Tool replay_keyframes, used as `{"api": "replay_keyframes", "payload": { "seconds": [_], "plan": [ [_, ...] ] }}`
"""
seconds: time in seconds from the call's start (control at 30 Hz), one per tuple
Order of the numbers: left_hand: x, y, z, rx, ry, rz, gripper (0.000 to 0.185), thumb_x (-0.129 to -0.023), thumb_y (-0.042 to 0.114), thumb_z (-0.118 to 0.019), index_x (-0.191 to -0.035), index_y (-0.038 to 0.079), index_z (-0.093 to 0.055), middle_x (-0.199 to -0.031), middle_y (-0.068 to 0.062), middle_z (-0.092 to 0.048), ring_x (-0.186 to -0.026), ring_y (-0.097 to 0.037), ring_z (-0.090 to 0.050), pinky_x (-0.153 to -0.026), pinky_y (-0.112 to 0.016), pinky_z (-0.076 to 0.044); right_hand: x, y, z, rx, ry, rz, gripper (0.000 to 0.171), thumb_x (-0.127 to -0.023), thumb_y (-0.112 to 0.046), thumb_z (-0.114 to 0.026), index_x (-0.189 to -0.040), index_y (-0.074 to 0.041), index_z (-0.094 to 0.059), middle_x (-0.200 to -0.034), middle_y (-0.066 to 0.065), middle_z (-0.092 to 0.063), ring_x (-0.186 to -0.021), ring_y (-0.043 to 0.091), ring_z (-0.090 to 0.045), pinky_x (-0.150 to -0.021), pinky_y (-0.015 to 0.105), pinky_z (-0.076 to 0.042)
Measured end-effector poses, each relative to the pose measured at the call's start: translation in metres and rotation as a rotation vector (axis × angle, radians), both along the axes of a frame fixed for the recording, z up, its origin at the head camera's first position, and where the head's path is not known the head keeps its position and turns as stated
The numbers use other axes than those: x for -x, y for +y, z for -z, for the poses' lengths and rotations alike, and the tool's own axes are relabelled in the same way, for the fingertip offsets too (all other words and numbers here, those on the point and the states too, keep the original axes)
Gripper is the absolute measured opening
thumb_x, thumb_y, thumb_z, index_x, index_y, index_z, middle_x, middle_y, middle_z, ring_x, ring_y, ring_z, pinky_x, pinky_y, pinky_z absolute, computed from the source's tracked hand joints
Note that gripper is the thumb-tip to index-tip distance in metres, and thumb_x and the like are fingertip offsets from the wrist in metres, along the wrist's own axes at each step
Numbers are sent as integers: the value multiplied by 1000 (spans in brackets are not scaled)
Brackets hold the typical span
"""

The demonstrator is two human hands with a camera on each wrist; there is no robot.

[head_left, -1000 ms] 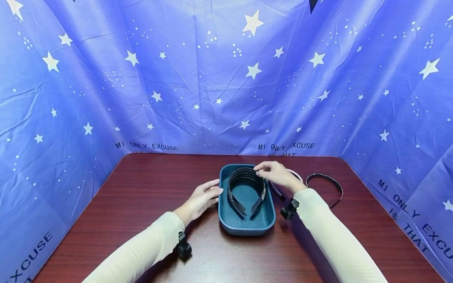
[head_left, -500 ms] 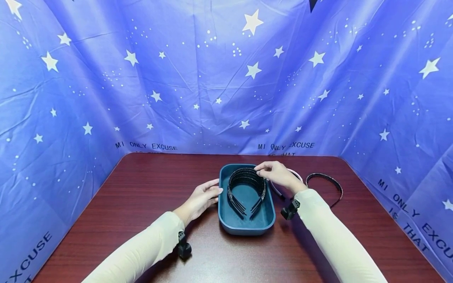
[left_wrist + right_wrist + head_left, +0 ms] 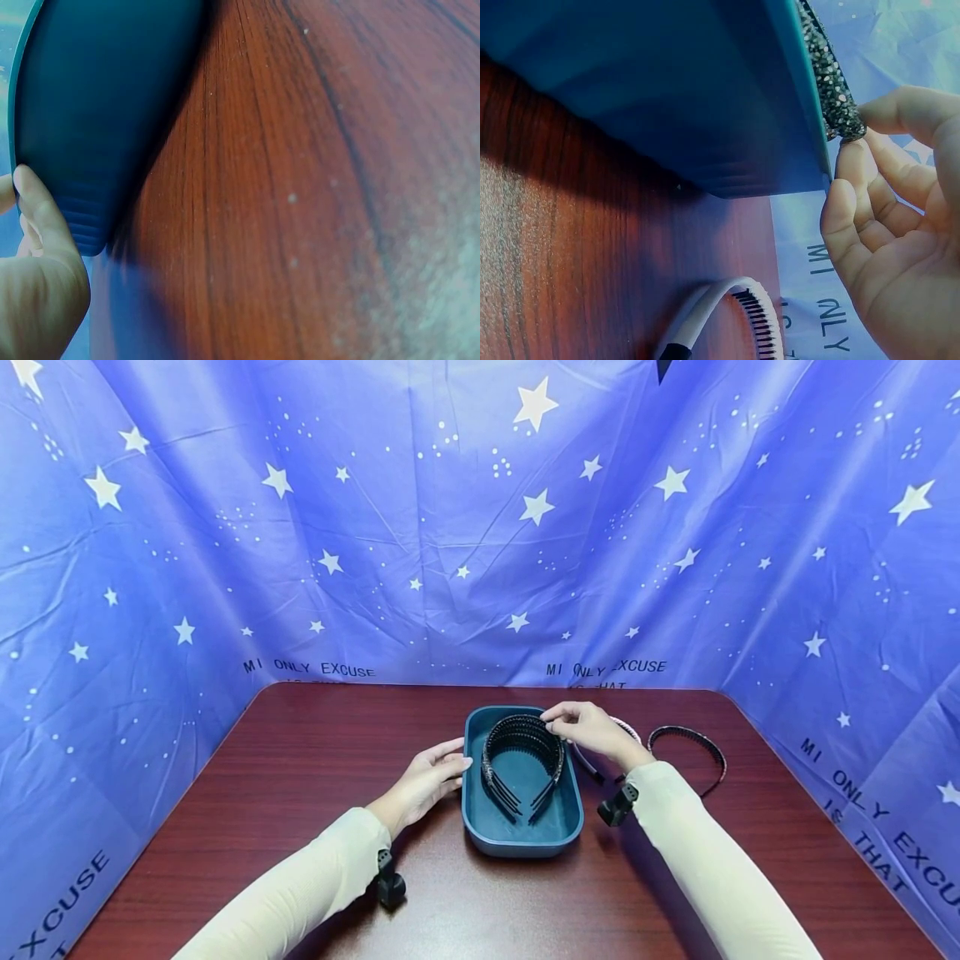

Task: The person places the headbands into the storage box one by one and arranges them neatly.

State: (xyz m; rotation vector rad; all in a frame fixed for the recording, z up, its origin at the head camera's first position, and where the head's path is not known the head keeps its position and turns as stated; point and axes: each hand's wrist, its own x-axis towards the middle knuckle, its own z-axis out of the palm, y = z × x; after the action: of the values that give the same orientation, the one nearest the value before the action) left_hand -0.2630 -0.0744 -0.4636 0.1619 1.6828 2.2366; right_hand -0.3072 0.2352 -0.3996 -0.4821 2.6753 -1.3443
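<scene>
A blue star cloth hangs behind the dark red wooden counter [image 3: 300, 793]. The stack of black toothed headbands [image 3: 521, 760] stands in the teal plastic tray [image 3: 525, 839], ends pointing toward the person. The right hand [image 3: 592, 731] pinches the stack's far top; it is nearer. The left hand [image 3: 423, 781] rests its straight fingers on the tray's left wall. The wrist views hide most of the stack.

A tray [image 3: 480, 827] is set near the middle of the table [image 3: 300, 760]. A stack of headbands [image 3: 521, 760] is stood inside it, toward its far end, with the open ends turned toward the near edge. The left hand [image 3: 427, 781] is placed against the tray's left wall. The right hand [image 3: 592, 731] is held over the tray's far right corner, its fingers pinched on the top headband. To the right of the tray, a white headband [image 3: 705, 311] is laid on the table, and another headband [image 3: 693, 747] is laid further right.
</scene>
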Motion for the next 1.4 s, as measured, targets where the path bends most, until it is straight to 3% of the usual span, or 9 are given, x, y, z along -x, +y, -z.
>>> {"api": "replay_keyframes", "payload": {
  "seconds": [0.1, 0.23, 0.37, 0.47, 0.63, 0.87, 1.17, 1.4],
  "plan": [
    [0, 0, 0, 3, 5, 6, 57, -96, 2, -64, -149, 0, -43, -124, -20, -59, -91, -12, -62, -74, -20, -54, -2, -2, -4, 13, -13, -9, 29, -97, -13, -63, -123, -1, -68, -99, 16, -68, -81, 24, -60, -78, 43, -52],
    [0, -1, -1, 5, 9, 10, 57, -97, 3, -64, -150, 0, -42, -124, -20, -59, -92, -11, -63, -75, -20, -54, -17, -9, -23, 18, -11, -28, 29, -98, -9, -62, -123, 4, -66, -99, 21, -67, -82, 28, -60, -79, 47, -53],
    [0, -1, -1, 3, 7, 13, 57, -97, 3, -64, -149, 0, -42, -125, -20, -59, -92, -11, -63, -75, -20, -54, -12, -5, -17, 3, 19, -11, 29, -100, -16, -61, -123, -1, -67, -97, 15, -68, -82, 24, -61, -75, 39, -52],
    [0, 0, -1, 0, 6, 12, 57, -96, 3, -64, -149, 1, -43, -123, -19, -60, -92, -12, -63, -76, -21, -54, -1, 3, -5, 7, 24, 17, 29, -102, -22, -60, -124, -5, -68, -98, 9, -69, -85, 26, -62, -76, 42, -53],
    [0, 0, -1, 8, 4, 5, 57, -96, 4, -65, -149, 1, -44, -122, -18, -60, -92, -11, -63, -76, -21, -54, -2, 11, -5, 39, 20, 23, 30, -103, -22, -59, -125, -3, -66, -97, 12, -68, -93, 40, -62, -82, 50, -53],
    [-1, -2, -1, 23, 1, 1, 58, -96, 5, -65, -150, 2, -43, -127, -21, -57, -93, -12, -62, -78, -21, -54, 1, 19, -3, 36, 37, 44, 30, -103, -19, -58, -125, 0, -65, -108, 25, -66, -97, 46, -61, -85, 57, -52],
    [-1, -2, -1, 17, -4, -4, 59, -95, 4, -66, -149, 1, -43, -116, -13, -61, -90, -11, -62, -76, -21, -54, 3, 34, 0, -30, 62, 66, 27, -102, -14, -57, -124, -1, -65, -104, 24, -68, -99, 43, -63, -85, 54, -53],
    [0, -2, -1, 20, 1, 1, 60, -95, 5, -66, -150, 1, -42, -117, -13, -60, -94, -13, -62, -77, -21, -54, 4, 50, -2, -116, 75, 107, 27, -100, -15, -59, -123, -1, -66, -100, 19, -69, -94, 38, -65, -76, 36, -54]
  ]
}}
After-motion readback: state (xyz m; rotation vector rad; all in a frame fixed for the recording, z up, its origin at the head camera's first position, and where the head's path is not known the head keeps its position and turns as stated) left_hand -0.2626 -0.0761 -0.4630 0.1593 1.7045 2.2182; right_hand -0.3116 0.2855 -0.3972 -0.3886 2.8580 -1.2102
